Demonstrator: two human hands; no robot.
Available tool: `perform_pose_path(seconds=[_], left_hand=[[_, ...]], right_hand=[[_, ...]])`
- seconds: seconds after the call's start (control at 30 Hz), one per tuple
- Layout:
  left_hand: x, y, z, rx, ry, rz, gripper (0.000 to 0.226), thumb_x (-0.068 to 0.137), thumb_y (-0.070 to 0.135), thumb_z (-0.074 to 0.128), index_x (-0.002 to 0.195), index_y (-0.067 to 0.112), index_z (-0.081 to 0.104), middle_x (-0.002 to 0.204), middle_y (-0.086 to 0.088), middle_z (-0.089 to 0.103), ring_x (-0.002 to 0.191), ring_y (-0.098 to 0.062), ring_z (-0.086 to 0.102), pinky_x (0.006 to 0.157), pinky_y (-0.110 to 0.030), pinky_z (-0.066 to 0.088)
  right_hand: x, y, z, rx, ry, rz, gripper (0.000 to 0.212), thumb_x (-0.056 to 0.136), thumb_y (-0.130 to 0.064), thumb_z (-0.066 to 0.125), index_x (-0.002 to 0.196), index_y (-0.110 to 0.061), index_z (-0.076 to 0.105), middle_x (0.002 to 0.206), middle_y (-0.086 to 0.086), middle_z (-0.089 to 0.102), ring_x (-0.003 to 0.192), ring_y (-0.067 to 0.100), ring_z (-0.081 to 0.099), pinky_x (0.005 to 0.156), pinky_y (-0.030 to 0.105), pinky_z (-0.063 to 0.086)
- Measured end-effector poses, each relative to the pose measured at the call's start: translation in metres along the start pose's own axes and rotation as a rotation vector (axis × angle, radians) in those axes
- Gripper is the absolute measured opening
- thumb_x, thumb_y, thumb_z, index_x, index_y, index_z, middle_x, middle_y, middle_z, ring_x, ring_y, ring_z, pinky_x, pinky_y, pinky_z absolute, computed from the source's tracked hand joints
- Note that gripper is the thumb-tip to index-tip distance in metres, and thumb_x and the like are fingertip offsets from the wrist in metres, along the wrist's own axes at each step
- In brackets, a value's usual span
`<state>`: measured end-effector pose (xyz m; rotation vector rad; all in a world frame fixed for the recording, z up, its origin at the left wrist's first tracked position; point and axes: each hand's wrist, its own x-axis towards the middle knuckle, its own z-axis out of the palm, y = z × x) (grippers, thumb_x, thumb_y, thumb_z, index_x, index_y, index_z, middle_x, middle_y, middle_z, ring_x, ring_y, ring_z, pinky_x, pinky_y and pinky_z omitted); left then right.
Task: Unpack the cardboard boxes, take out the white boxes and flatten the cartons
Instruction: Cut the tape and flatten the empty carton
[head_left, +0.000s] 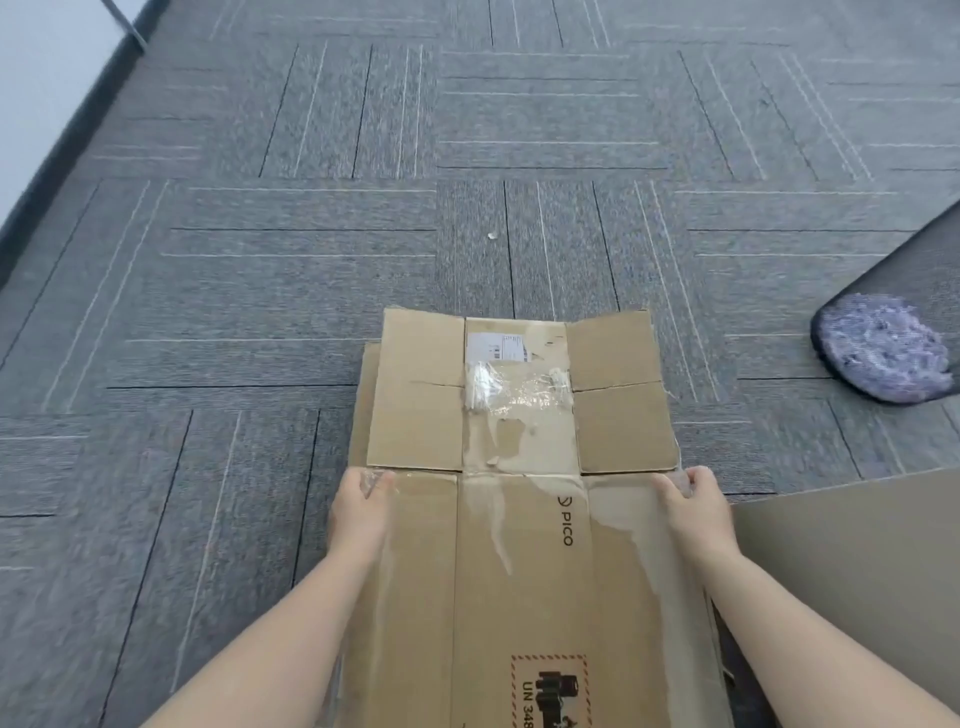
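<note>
From the head view, a flattened carton (519, 467) lies on the grey carpet (234, 312), running from the bottom edge of the frame up to about the middle. Its far flaps are spread flat, with a white label (496, 345) and crumpled clear tape (514, 389) across the centre seam. The near panel carries the print "PICO" and, at the bottom, a red-framed warning mark (550, 691) that is cut off by the frame edge.

The left hand (361, 501) holds the carton's left edge just below the fold where the flaps begin; its thumb lies on top of the cardboard and the fingers curl round the edge out of sight. The right hand (691, 501) holds the right edge at the same height, thumb on top and fingers wrapped under. So each grip is clamped on the carton, one per side, and the carton stretches between them, its flaps lying beyond the hands and its main panel reaching back between the forearms.

A second sheet of cardboard (857, 571) lies to the right, just beside the right forearm. Farther right a dark rounded thing with a purplish fuzzy pad (883, 348) sits on the carpet, well apart from the carton. A small white scrap (492, 235) lies on the carpet beyond the flaps.
</note>
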<state>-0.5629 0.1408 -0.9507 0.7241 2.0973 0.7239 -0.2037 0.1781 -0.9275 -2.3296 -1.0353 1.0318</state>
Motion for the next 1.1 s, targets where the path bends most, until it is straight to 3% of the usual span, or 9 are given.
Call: perform_pose_path(seconds=[0.07, 0.17, 0.33, 0.5, 0.67, 0.8, 0.9, 1.1], left_hand=[[0.007, -0.014, 0.002, 0.023, 0.033, -0.017, 0.031, 0.096, 0.030, 0.060, 0.073, 0.021, 0.041, 0.070, 0.003, 0.048, 0.071, -0.024, 0.045, 0.067, -0.036, 0.035], [0.013, -0.029, -0.001, 0.077, 0.079, -0.001, 0.027, 0.095, 0.036, 0.060, 0.078, 0.020, 0.048, 0.079, -0.001, 0.060, 0.077, -0.029, 0.055, 0.078, -0.041, 0.044], [0.016, -0.031, -0.008, 0.135, 0.140, 0.010, 0.025, 0.094, 0.031, 0.063, 0.087, 0.008, 0.058, 0.096, -0.016, 0.056, 0.086, -0.032, 0.053, 0.072, -0.036, 0.037], [0.013, -0.039, -0.007, 0.317, 0.157, 0.017, 0.036, 0.095, 0.036, 0.060, 0.107, 0.002, 0.060, 0.111, -0.019, 0.053, 0.104, -0.037, 0.052, 0.087, -0.044, 0.042], [0.011, -0.036, -0.010, 0.452, 0.179, 0.016, 0.038, 0.092, 0.040, 0.062, 0.118, 0.012, 0.058, 0.123, -0.015, 0.051, 0.118, -0.035, 0.043, 0.092, -0.046, 0.042], [-0.002, -0.026, -0.023, 0.489, 0.155, 0.012, 0.036, 0.095, 0.035, 0.058, 0.121, 0.011, 0.058, 0.126, -0.015, 0.051, 0.118, -0.035, 0.046, 0.096, -0.044, 0.040], [-0.034, -0.009, -0.046, 0.505, 0.100, 0.052, 0.025, 0.097, 0.031, 0.052, 0.115, 0.016, 0.061, 0.122, -0.010, 0.052, 0.110, -0.030, 0.052, 0.093, -0.041, 0.044], [-0.129, 0.089, -0.122, 0.546, -0.170, 0.202, 0.014, 0.099, 0.024, 0.047, 0.100, 0.024, 0.061, 0.102, 0.007, 0.053, 0.087, -0.012, 0.055, 0.069, -0.028, 0.047]], right_hand=[[0.008, 0.010, 0.006, -0.028, -0.042, 0.001, 0.034, 0.093, -0.036, 0.063, 0.088, -0.006, 0.047, 0.075, 0.003, 0.052, 0.070, 0.022, 0.046, 0.061, 0.036, 0.034], [0.009, 0.018, 0.014, -0.029, -0.073, 0.002, 0.035, 0.092, -0.038, 0.064, 0.091, -0.006, 0.051, 0.078, 0.002, 0.056, 0.068, 0.018, 0.048, 0.060, 0.034, 0.034], [0.002, 0.023, 0.018, -0.053, -0.074, 0.011, 0.032, 0.091, -0.037, 0.065, 0.085, -0.010, 0.051, 0.078, 0.003, 0.060, 0.070, 0.020, 0.052, 0.060, 0.035, 0.034], [0.001, 0.026, 0.028, -0.308, -0.048, 0.031, 0.033, 0.089, -0.047, 0.062, 0.083, -0.014, 0.056, 0.084, 0.002, 0.064, 0.081, 0.027, 0.056, 0.065, 0.036, 0.040], [-0.009, 0.022, 0.031, -0.617, 0.094, -0.079, 0.038, 0.094, -0.055, 0.045, 0.092, -0.020, 0.059, 0.102, 0.004, 0.065, 0.096, 0.028, 0.063, 0.073, 0.035, 0.046], [-0.015, 0.006, 0.018, -0.644, 0.100, -0.139, 0.035, 0.099, -0.046, 0.039, 0.110, -0.017, 0.057, 0.118, 0.006, 0.061, 0.105, 0.030, 0.061, 0.071, 0.035, 0.040], [-0.040, -0.014, 0.002, -0.581, 0.052, -0.194, 0.030, 0.098, -0.034, 0.044, 0.117, -0.019, 0.062, 0.120, 0.005, 0.063, 0.108, 0.029, 0.059, 0.077, 0.035, 0.043], [-0.133, -0.094, -0.060, -0.403, -0.085, -0.295, 0.034, 0.091, -0.004, 0.048, 0.114, -0.015, 0.070, 0.115, 0.005, 0.069, 0.106, 0.024, 0.060, 0.082, 0.031, 0.045]])
